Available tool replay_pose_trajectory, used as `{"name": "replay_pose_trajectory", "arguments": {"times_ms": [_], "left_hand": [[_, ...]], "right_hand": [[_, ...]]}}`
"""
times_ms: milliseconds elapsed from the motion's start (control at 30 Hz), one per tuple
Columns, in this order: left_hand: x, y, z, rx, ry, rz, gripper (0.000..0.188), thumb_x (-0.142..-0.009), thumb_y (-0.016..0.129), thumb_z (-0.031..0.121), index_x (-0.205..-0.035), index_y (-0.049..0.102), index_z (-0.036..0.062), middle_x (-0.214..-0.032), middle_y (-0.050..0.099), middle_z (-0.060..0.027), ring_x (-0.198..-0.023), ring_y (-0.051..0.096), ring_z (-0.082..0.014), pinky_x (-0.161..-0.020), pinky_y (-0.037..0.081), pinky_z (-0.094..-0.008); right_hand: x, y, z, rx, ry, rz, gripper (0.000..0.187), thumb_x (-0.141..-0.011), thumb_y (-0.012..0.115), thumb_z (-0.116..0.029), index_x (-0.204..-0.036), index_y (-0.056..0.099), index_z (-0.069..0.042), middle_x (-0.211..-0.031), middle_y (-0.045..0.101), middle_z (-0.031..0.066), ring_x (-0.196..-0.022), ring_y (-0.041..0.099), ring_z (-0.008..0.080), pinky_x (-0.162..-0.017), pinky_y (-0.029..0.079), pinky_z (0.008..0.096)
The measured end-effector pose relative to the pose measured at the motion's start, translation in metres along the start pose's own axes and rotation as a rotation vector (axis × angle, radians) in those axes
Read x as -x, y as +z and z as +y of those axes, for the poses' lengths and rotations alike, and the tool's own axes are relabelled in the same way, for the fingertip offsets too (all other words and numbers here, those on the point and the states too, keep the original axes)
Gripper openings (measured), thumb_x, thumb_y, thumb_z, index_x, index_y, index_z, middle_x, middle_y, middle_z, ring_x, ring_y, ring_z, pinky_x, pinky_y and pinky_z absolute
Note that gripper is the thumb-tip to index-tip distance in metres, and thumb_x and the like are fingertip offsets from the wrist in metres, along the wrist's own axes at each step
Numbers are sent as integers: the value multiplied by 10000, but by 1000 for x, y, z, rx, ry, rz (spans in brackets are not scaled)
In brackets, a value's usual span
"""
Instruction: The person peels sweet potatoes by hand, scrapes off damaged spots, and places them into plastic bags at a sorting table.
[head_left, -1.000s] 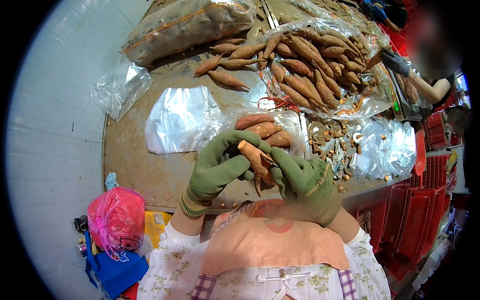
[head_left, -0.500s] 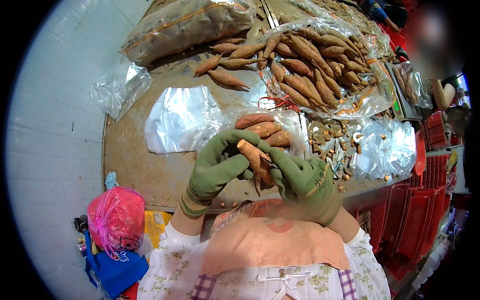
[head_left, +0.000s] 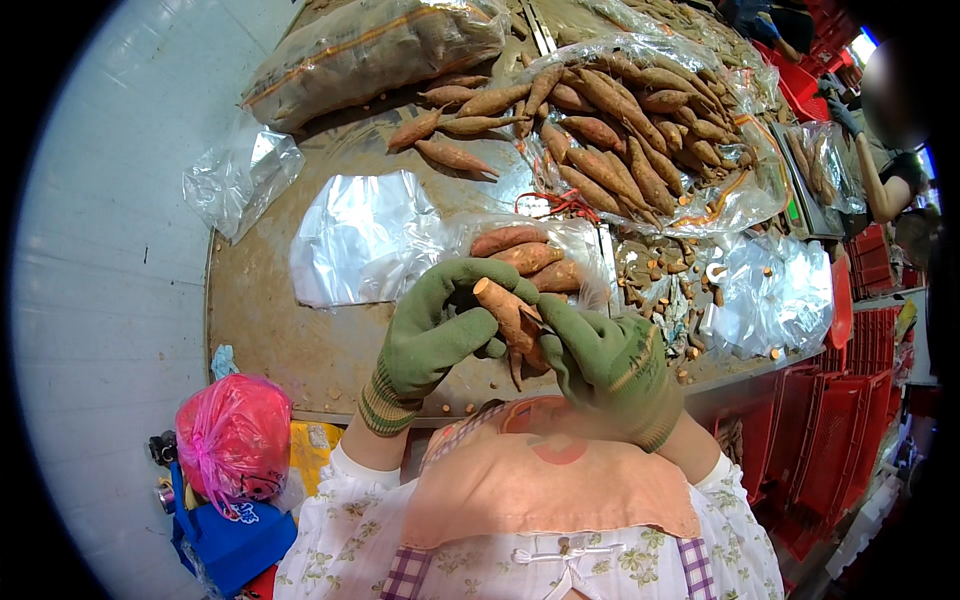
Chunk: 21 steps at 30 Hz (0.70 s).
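In front of my chest I hold a sweet potato with a cut, pale upper end and a thin root tip hanging down. My left hand, in a green glove, is closed around its upper left side. My gloved right hand is pinched at its right side. A thin, dark, blade-like piece shows at the right fingertips against the skin; most of it is hidden. Just beyond my hands, several sweet potatoes lie in a clear plastic bag.
A heap of sweet potatoes lies on plastic at the back, beside a full sack. Flat clear bags are at left, cut ends and more bags at right. Red crates stand beyond the table's right edge; another person's arm is near the scale.
My hands and the sweet potato have barely moved. At the far right, the other person's arm and gloved hand have come further into view, reaching towards a red container.
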<state>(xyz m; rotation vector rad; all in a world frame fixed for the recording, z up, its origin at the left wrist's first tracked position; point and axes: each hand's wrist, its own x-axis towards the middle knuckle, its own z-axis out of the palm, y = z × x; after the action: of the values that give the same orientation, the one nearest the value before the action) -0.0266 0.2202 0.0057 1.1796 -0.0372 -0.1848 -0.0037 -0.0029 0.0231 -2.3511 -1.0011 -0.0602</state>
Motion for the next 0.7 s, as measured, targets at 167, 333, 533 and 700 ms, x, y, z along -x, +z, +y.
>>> {"name": "replay_pose_trajectory", "arguments": {"times_ms": [167, 333, 533, 700], "left_hand": [[0, 1, 0, -19, 6, 6, 466, -898, 709, 225, -1275, 596, -26, -1185, 697, -139, -907, 685, -125, -663, 535, -198], [3, -1, -2, -32, -1, 21, 482, -904, 715, 240, -1283, 588, -29, -1187, 696, -139, -905, 683, -125, -655, 533, -197], [1, -2, -4, -11, 10, -8, 476, -911, 714, 228, -1289, 584, -31, -1185, 696, -138, -908, 683, -125, -655, 533, -195], [2, 2, -1, 6, -11, -2, 474, -911, 712, 226, -1291, 586, -28, -1188, 695, -135, -916, 681, -126, -657, 532, -195]], "right_hand": [[0, 2, 1, -16, 3, 6, 521, -826, 681, -96, -1331, 585, -14, -788, 640, 108, -621, 601, 321, -569, 444, 445], [-1, -1, -2, 23, 47, -38, 508, -846, 666, -95, -1348, 591, -70, -765, 629, 107, -621, 601, 319, -570, 446, 445], [0, 2, 0, -36, 24, -16, 495, -859, 659, -94, -1348, 592, -72, -754, 625, 114, -619, 602, 319, -571, 441, 443], [2, 1, 1, 6, -21, 44, 343, -892, 680, -208, -1189, 592, -60, -741, 625, 101, -585, 617, 307, -533, 457, 431]]}}
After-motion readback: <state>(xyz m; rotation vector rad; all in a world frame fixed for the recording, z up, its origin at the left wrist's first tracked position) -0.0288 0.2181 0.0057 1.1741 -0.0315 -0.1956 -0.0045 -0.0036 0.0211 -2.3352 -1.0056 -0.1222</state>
